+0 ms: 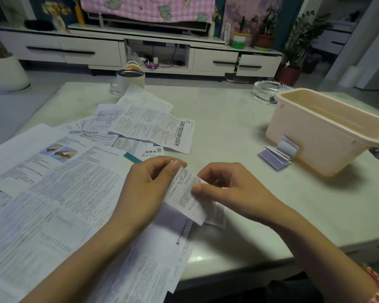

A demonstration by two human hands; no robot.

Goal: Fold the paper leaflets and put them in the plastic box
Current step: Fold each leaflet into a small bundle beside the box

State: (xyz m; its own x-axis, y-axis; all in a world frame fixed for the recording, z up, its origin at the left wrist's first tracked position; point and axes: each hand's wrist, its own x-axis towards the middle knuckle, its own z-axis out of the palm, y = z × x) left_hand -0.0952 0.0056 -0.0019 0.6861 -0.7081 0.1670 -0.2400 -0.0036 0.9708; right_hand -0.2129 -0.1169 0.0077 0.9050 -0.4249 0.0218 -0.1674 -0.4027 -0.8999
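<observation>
Both my hands hold one small printed leaflet [187, 196] a little above the table's front middle. My left hand [149, 184] pinches its upper left edge, and my right hand [225, 189] pinches its right side with the thumb on top. The leaflet is partly folded into a narrow strip. Several unfolded leaflets [59, 193] lie spread over the left half of the table. The open, pale plastic box [321, 136] stands at the right. Two folded leaflets [275, 157] lie on the table against the box's front wall.
A white mug [129, 80] stands at the table's far edge, a glass ashtray [266, 90] behind the box. The table's front edge [249, 267] runs close under my right forearm. A low white TV cabinet [214, 60] and potted plants stand beyond.
</observation>
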